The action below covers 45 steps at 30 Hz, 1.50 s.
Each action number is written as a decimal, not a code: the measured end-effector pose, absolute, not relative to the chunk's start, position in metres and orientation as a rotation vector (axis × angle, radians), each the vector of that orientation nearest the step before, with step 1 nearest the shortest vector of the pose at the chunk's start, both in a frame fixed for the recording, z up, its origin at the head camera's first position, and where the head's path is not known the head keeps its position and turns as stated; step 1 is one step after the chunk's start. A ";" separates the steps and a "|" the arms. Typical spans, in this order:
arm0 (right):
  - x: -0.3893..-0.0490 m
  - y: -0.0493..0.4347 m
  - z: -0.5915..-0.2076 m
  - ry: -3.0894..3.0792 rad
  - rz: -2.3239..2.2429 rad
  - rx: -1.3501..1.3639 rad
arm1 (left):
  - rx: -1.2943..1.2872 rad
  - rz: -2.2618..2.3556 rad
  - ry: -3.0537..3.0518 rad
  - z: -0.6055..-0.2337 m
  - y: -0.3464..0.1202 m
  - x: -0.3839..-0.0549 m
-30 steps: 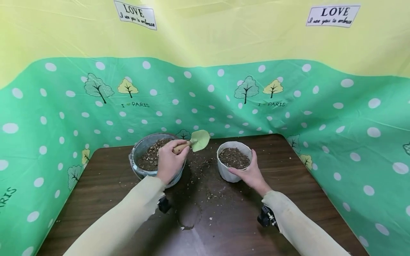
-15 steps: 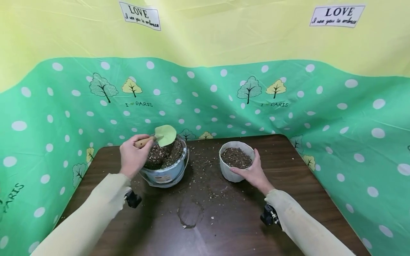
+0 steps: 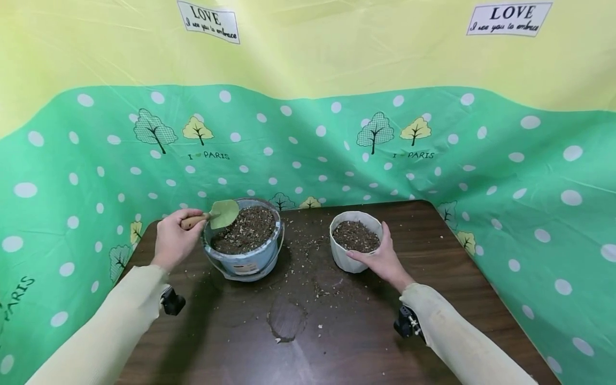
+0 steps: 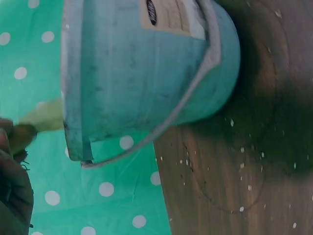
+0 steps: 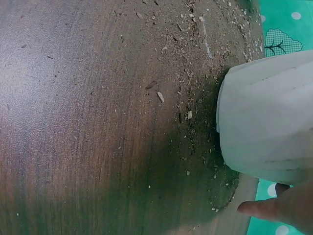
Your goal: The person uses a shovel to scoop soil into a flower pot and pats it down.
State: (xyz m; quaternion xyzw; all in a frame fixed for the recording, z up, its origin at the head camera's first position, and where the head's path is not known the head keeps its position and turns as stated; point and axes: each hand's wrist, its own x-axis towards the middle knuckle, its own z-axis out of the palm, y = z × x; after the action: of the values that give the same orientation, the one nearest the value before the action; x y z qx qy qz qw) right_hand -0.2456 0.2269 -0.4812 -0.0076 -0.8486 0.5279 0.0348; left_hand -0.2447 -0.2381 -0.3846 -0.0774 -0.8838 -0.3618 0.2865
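Note:
My left hand (image 3: 177, 235) grips the wooden handle of a small trowel (image 3: 224, 214) with a pale green blade. The blade lies over the left rim of a blue bucket (image 3: 250, 264) filled with dark soil (image 3: 247, 230). In the left wrist view the bucket's wall and wire handle fill the middle, and the blade's far end is hidden behind the rim. At the right, my right hand (image 3: 385, 259) holds a white plant pot (image 3: 347, 261) by its side, thumb at the near rim and fingers round the right. Soil sits inside the pot below its rim.
Soil crumbs (image 3: 308, 243) lie scattered on the dark wooden table (image 3: 337, 331) between bucket and pot. A ring-shaped soil mark (image 3: 287, 321) shows nearer the front. A green and yellow patterned cloth (image 3: 298, 144) hangs behind and along both sides.
My left hand has carried the trowel leftward from the gap between bucket and pot, back across the bucket to its left rim. The right hand has stayed on the white pot.

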 end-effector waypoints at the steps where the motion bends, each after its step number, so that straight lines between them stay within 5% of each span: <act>1: -0.246 0.227 -0.481 -2.608 1.625 -0.021 | -0.256 -0.951 -2.367 -0.385 -0.239 -0.245; 13: -0.247 0.226 -0.483 -2.595 1.645 -0.023 | -0.552 -0.812 -2.484 -0.381 -0.231 -0.266; 45: -0.250 0.228 -0.480 -2.653 1.659 -0.020 | -0.004 -1.594 -2.683 -0.405 -0.248 -0.252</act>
State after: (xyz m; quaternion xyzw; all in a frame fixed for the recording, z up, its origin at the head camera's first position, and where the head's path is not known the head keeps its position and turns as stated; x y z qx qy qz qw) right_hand -0.2498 0.2280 -0.4801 -0.0064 -0.8479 0.5301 0.0062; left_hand -0.2517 -0.2480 -0.4050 -0.0012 -0.8597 -0.5108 0.0103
